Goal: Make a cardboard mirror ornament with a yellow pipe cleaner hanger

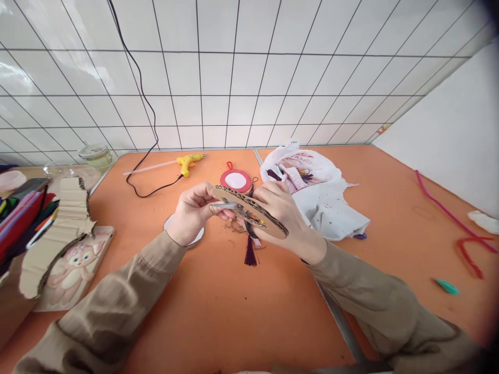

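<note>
Pinching cardboard ring [268,220] by rim in left hand [191,213], above surface [218,291]; gripping scissors [226,206] in right hand [286,215], at ring's opening. Already cut round and opened at centre, apparently; likely wanting more inner trimming. With red-bordered disc [236,181] just beyond ring, seemingly finished.

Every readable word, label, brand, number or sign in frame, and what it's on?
None readable.
White plastic bag: reddish, print-like marks, too blurred to read.
Yellow glue gun: no lettering I can make out.
Cartoon-figure panel: no legible wording.
Cardboard ring: no text visible.
</note>
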Motion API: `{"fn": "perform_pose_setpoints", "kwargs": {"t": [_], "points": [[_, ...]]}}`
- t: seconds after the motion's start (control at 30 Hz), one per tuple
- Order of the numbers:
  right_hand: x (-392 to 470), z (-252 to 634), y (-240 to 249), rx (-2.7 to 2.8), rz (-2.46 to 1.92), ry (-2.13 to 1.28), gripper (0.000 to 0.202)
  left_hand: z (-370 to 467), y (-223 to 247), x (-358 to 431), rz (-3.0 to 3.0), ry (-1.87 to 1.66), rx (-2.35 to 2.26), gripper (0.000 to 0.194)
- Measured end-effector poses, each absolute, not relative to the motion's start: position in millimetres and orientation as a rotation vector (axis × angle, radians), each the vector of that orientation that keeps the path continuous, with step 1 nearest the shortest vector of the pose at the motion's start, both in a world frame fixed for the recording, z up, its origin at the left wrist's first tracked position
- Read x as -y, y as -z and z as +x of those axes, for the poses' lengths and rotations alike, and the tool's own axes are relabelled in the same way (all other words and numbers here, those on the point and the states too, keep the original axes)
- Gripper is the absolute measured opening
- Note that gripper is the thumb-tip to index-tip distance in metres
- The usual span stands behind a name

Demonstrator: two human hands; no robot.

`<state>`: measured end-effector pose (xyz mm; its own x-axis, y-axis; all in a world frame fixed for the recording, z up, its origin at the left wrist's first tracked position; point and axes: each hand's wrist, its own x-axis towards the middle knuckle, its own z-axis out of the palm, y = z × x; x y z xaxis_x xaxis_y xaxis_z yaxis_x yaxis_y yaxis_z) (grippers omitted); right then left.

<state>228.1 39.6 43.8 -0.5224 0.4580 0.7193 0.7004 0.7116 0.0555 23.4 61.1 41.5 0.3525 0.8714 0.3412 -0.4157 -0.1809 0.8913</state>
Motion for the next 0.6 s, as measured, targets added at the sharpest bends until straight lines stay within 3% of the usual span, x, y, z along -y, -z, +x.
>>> {"fn": "perform_pose_setpoints", "kwargs": {"t": [0.27,0.6], "points": [[-39.3,230.4,-48.2,2.239,-0.895,0.485,0.029,23.0,-37.4,-60.9,1.299,-1.266,-0.474,0.018],[-40.9,228.1,-46.5,2.179,-0.841,0.56,0.025,23.4,-40.7,-57.0,1.288,-1.261,-0.466,0.019]]}}
